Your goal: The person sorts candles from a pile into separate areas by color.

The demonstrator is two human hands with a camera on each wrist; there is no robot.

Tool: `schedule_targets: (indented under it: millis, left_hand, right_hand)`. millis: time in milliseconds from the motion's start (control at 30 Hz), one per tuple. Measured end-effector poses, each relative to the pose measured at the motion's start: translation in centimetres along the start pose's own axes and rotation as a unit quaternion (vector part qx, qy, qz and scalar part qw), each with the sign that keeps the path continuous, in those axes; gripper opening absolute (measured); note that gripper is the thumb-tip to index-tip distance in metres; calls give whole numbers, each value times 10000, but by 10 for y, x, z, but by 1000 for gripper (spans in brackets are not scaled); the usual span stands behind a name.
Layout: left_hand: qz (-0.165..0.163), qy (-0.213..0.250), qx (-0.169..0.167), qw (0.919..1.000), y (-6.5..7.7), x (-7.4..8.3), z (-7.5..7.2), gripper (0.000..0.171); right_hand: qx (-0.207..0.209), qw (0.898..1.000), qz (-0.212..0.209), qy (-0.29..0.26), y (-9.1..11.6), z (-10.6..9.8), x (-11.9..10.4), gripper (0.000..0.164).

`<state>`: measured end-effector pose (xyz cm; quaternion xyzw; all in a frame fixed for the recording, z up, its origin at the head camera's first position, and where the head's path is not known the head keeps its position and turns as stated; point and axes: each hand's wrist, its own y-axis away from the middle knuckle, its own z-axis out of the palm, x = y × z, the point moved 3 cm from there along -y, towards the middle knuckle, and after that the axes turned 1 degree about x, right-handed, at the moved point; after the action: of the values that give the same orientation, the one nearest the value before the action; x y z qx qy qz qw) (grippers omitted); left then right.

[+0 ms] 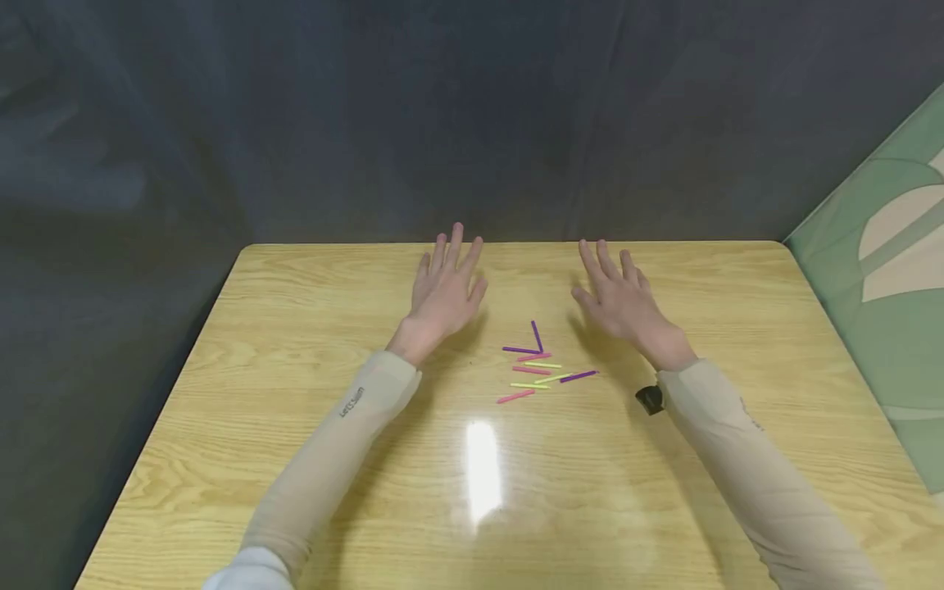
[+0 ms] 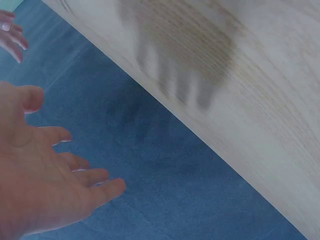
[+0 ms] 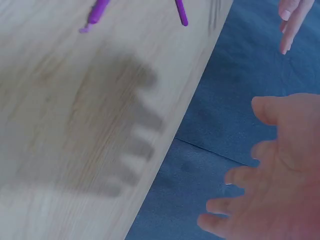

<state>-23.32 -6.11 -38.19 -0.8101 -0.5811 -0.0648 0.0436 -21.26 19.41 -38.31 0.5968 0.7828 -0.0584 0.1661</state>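
My left hand (image 1: 447,293) is held over the far part of the table, fingers spread and straight, with nothing in it. Opposite it, my right hand (image 1: 623,303) is likewise raised with its fingers extended and holds nothing. Between and nearer than the hands lies a loose group of thin, candle-like sticks: purple sticks (image 1: 578,377), pink sticks (image 1: 516,397) and yellow sticks (image 1: 529,386). Some cross or touch at their ends. In the right wrist view one purple stick (image 3: 97,11) shows a narrow, wick-like tip. Both hands cast shadows on the wood.
The wooden table (image 1: 243,393) ends at a dark cloth (image 1: 442,123) behind and to the left. A small black object (image 1: 650,400) sits by the right cuff. A green and cream patterned panel (image 1: 870,279) stands along the right edge.
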Motion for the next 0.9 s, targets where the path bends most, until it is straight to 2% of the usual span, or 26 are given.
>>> schedule_targets:
  millis: [133,300,500,700,900]
  left_hand:
    - [37,146,-42,9999,2,0,1,62]
    - [-17,78,-144,9999,2,-2,3,64]
    - [78,102,-193,9997,3,1,4,64]
    - [92,83,-296,9995,6,4,6,65]
    - [164,7,-375,9992,8,10,9,65]
  right_hand:
    - [138,9998,-86,-70,1,-1,-2,69]
    - [201,9996,-206,-30,4,-3,-3,67]
    - [218,9992,-311,125,9,-5,-7,66]
    - [108,9987,-356,358,14,-4,-12,65]
    - [-37,9988,-345,331,22,-2,-15,65]
